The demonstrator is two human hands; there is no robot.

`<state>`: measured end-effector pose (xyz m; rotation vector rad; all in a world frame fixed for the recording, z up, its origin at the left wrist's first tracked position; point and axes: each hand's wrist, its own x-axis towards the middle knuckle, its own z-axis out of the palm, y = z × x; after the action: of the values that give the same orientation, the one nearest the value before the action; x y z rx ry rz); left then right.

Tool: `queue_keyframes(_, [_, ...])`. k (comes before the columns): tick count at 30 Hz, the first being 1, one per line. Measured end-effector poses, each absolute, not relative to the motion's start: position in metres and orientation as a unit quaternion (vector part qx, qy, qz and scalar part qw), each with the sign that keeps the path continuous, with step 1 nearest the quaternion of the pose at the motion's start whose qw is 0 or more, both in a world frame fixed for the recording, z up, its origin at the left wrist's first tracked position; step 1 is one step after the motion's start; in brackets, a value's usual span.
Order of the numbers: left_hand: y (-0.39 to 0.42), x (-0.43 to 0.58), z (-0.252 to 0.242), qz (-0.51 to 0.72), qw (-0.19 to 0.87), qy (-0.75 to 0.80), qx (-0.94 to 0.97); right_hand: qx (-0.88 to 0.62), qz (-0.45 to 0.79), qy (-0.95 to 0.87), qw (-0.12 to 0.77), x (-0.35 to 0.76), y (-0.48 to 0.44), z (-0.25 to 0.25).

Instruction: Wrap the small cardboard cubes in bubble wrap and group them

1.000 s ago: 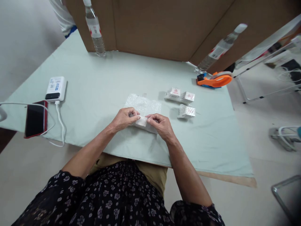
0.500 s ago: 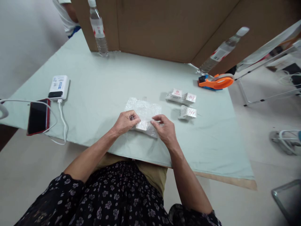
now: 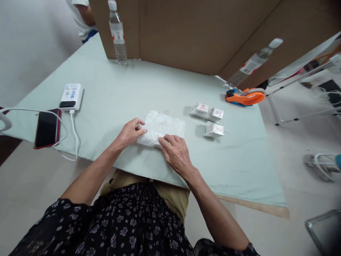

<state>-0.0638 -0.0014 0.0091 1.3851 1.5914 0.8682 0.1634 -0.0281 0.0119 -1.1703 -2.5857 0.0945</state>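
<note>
A sheet of clear bubble wrap (image 3: 166, 123) lies on the table in front of me, its near edge folded over into a thick flap; whatever is inside the fold is hidden. At the left end of the wrap is my left hand (image 3: 131, 131), thumb and forefinger apart with a gap between them. My right hand (image 3: 176, 152) presses down on the near fold, its fingers close together and bent over the wrap. To the right sit several small white boxes in bubble wrap, among them a single wrapped box (image 3: 214, 129) and a wrapped pair (image 3: 202, 108).
An orange tape dispenser (image 3: 249, 97) is at the table's right edge. Water bottles (image 3: 119, 41) (image 3: 250, 66) stand against a cardboard screen (image 3: 181, 33). On the left lie a white power bank (image 3: 71, 96), a cable and a phone (image 3: 47, 128). Another person's arm (image 3: 86, 14) shows behind.
The near part of the bubble wrap has been folded over, covering the white box seen there before. My left hand moved left and opened; my right hand came in onto the fold.
</note>
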Motion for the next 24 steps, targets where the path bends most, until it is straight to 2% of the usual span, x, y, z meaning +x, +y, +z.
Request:
queue_keyframes(5, [-0.007,-0.077,0.014,0.281,0.363,0.702,0.544,-0.398,0.0,-0.91,0.12,0.162,-0.025,0.017])
queue_keyframes(12, [-0.007,-0.067,0.008,0.226,0.413,0.723,0.506,-0.374,-0.007,-0.923,0.087,0.159,-0.017,0.024])
queue_keyframes(16, [-0.006,-0.053,0.005,0.262,0.472,0.699,0.469,-0.37,-0.009,-0.925,0.087,0.159,-0.016,0.027])
queue_keyframes(21, [-0.008,-0.03,0.01,0.364,0.452,0.666,0.469,-0.368,-0.016,-0.925,0.089,0.159,-0.015,0.025])
queue_keyframes(24, [-0.009,-0.015,0.014,0.378,0.473,0.643,0.469,-0.369,-0.008,-0.924,0.102,0.16,-0.015,0.021])
